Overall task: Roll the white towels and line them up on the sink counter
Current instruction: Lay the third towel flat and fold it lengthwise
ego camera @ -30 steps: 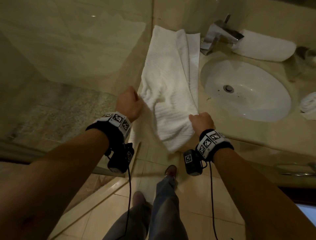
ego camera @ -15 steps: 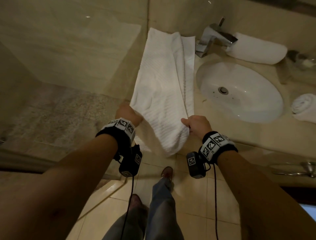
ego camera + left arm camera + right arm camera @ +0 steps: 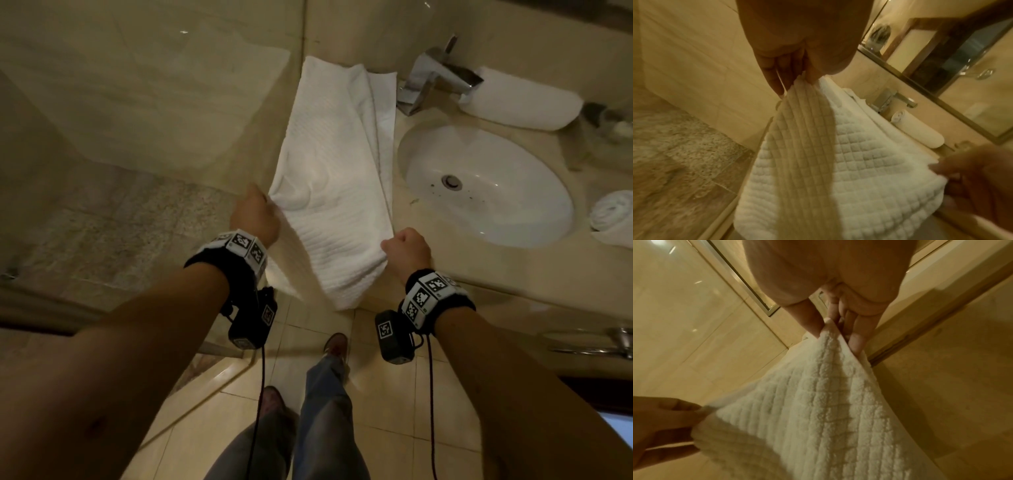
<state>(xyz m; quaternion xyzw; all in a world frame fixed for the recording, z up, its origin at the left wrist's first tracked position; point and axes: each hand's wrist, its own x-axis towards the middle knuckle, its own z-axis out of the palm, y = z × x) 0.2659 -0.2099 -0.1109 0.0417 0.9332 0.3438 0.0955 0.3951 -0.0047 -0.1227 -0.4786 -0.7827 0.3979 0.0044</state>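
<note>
White waffle towel (image 3: 329, 192) folded lengthwise, overhanging counter (image 3: 479, 274)

You won't find any readable words, numbers or brand names here. The only markings are black-and-white square code patterns on the wristbands (image 3: 245, 245) and on the small black camera units (image 3: 390, 337) hanging under your wrists, and they carry no legible characters.

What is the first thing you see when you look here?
A long white towel lies stretched on the counter left of the sink, its near end hanging over the edge. The left hand and right hand each pinch a side. A rolled towel sits behind the faucet.
</note>
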